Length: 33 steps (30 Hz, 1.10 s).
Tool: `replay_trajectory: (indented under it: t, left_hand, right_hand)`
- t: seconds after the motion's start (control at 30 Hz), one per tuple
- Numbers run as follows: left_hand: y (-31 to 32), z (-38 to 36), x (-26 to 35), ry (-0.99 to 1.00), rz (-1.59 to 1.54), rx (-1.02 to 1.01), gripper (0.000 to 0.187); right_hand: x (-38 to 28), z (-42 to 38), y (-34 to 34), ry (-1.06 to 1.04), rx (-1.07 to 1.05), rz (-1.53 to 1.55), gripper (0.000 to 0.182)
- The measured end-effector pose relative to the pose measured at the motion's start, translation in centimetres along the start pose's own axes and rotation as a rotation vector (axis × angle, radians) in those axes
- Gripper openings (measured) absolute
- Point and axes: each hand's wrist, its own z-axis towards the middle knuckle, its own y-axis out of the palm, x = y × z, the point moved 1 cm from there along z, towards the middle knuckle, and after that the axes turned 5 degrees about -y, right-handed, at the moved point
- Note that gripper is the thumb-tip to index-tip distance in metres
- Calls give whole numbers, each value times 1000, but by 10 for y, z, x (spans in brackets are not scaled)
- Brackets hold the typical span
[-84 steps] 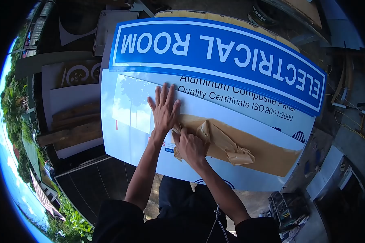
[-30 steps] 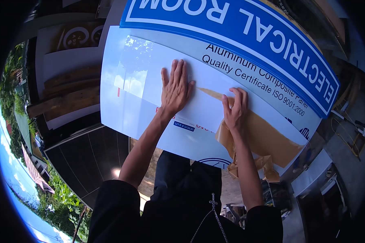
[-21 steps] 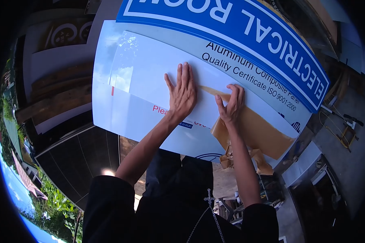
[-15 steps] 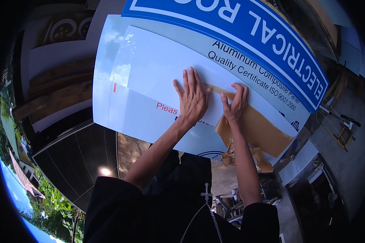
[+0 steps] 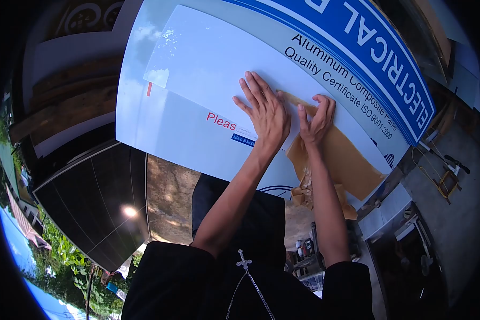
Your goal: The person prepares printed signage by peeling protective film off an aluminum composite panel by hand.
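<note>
My left hand (image 5: 265, 113) lies flat on a smooth white sheet (image 5: 208, 64), fingers stretched and slightly spread. Just right of it, my right hand (image 5: 316, 124) has its fingers curled on brown paper (image 5: 352, 165), thumb raised apart from the index finger. The paper covers the sheet's right part; its lower left side is folded over and crumpled (image 5: 304, 193) beside my right forearm. Under the white sheet is a larger pale blue panel (image 5: 192, 136) with printed lettering, including "Aluminum Composite Panel". The exact grip on the paper is partly hidden by my fingers.
A blue "ELECTRICAL" sign (image 5: 381, 45) lies along the panel's far edge. At left are a dark gridded panel (image 5: 104, 197) and wooden boards (image 5: 69, 114). A yellow-framed tool (image 5: 447, 184) is on the floor at right.
My view has shifted, so the panel and sign sit higher in the picture. Both hands have slid a little rightward along the sheet; the brown paper stays under my right hand.
</note>
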Motion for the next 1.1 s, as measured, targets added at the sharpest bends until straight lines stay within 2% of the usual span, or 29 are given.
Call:
replay_trajectory:
  t: [0.1,0.13,0.23,0.43,0.53,0.63,0.73,0.83,0.93,1.03,1.1]
  left_hand:
    - [1,21,-4,-134,-22,145,75]
    - [6,20,-2,-116,-33,208,73]
    - [15,9,5,-116,-6,195,73]
    - [14,-26,17,-25,76,40,72]
    - [14,-38,-5,-141,14,159,73]
    - [23,-44,-25,-188,50,282,67]
    - [29,-47,-32,-158,125,343,64]
    - [28,-47,-35,-141,73,340,66]
    - [29,-46,-34,-139,91,360,66]
    - [29,-46,-35,-154,111,366,65]
    - [30,-45,-36,-158,116,369,65]
  right_hand:
    - [3,-2,-2,-6,-4,33,51]
    - [3,-1,-2,-16,2,48,51]
    - [7,-3,-1,-24,12,102,49]
    - [13,-5,-5,-2,14,256,45]
    - [15,-7,-6,28,-8,276,29]
    - [11,2,-12,11,-113,175,13]
    - [2,25,-16,-26,-376,266,6]
    - [-14,43,-1,-331,-407,318,26]
    - [-30,50,18,-265,-119,6,49]
    - [-16,52,33,-207,-181,-3,67]
    - [-10,49,31,-203,-238,8,62]
